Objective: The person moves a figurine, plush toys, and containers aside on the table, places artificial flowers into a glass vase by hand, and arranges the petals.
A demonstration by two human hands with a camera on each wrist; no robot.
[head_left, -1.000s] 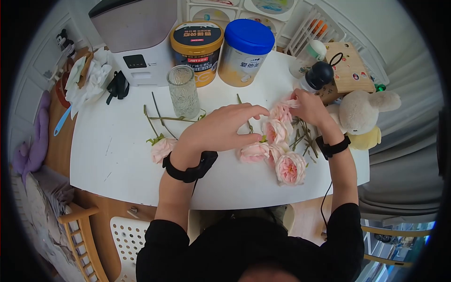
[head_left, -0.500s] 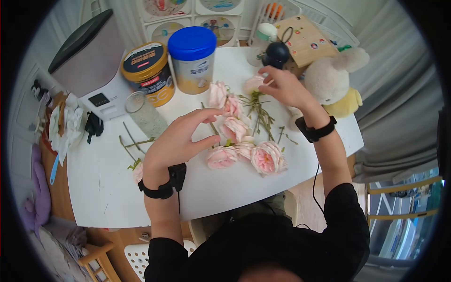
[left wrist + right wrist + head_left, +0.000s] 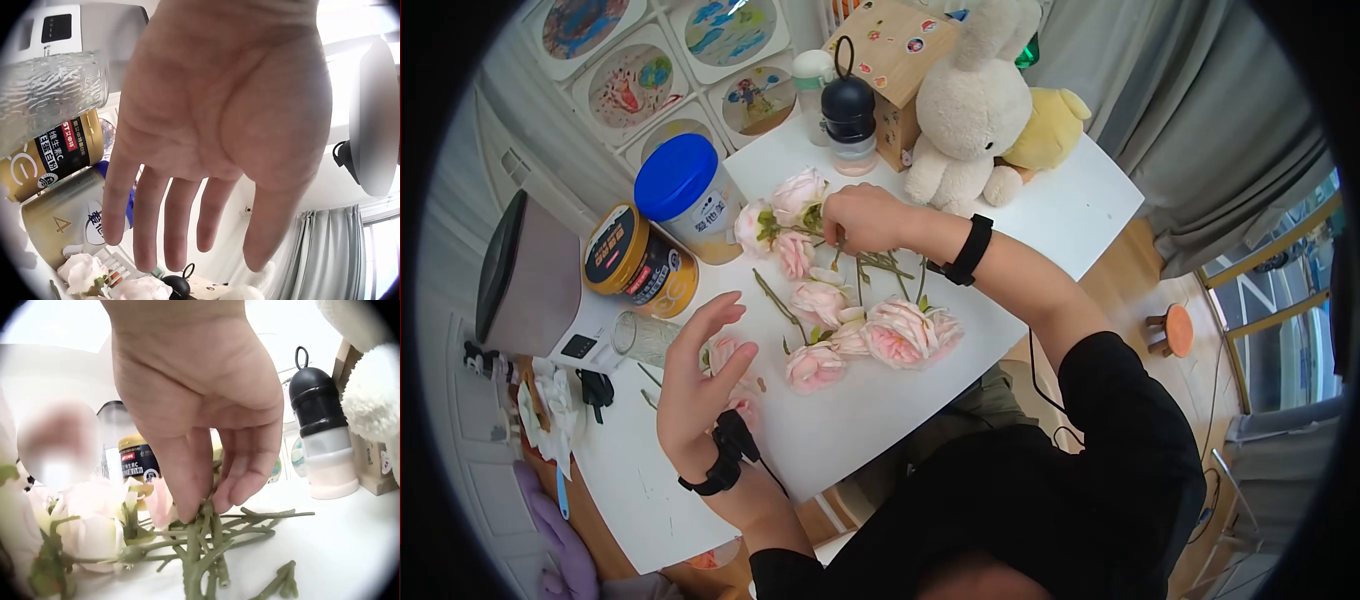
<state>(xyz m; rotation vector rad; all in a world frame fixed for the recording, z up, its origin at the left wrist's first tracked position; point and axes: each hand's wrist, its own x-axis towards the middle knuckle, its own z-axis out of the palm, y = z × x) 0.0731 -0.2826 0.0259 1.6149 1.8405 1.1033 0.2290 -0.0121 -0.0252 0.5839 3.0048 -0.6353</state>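
My right hand (image 3: pixel 870 217) reaches over the far side of a pile of pale pink roses, its fingertips pinching a green stem (image 3: pixel 194 550) in the right wrist view. Other stems cross close around those fingers. Beside this hand, a few rose heads (image 3: pixel 800 190) lie to its left, and larger blooms (image 3: pixel 900 330) lie nearer the table's front edge. My left hand (image 3: pixel 695 385) hovers at the left with fingers spread and nothing in them, as its bare palm in the left wrist view shows. Below it, another rose (image 3: pixel 745 405) is partly hidden.
A ribbed glass vase (image 3: pixel 640 337) stands behind my left hand, near a gold-and-black tub (image 3: pixel 662 280) and a blue-lidded can (image 3: pixel 710 215). At the far side are a black-topped bottle (image 3: pixel 850 125), a wooden box (image 3: pixel 895 45) and a plush rabbit (image 3: pixel 970 120) on the white table (image 3: pixel 840 430).
The head view has swung to the right. My right hand, loosely open near a far rose half a second ago, now pinches a stem. The left hand stays spread and empty.
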